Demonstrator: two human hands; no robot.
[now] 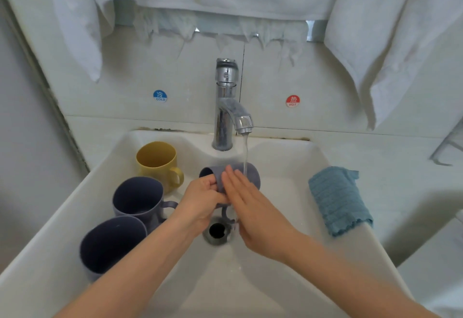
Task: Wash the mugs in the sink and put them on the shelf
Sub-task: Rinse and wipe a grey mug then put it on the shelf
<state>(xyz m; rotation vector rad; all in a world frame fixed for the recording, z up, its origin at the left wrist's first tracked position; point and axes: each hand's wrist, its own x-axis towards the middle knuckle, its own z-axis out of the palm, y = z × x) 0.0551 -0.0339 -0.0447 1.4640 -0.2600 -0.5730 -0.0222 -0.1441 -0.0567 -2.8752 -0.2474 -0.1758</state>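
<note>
A purple mug point(251, 174) lies on its side under the running water from the chrome faucet point(226, 107), over the white sink point(295, 167). My left hand point(200, 200) grips the mug at its rim, thumb inside the opening. My right hand point(250, 207) lies flat with straight fingers against the mug's side. The mug's handle points down toward the drain point(217, 231). A yellow mug point(157, 162) and two more purple mugs point(139, 198) point(110, 245) stand at the sink's left side.
A blue cloth point(338, 197) hangs over the sink's right rim. White towels point(390, 42) hang above on the wall. Cold point(160, 96) and hot point(292, 101) stickers flank the faucet. A metal rack edge point(443, 152) shows at far right.
</note>
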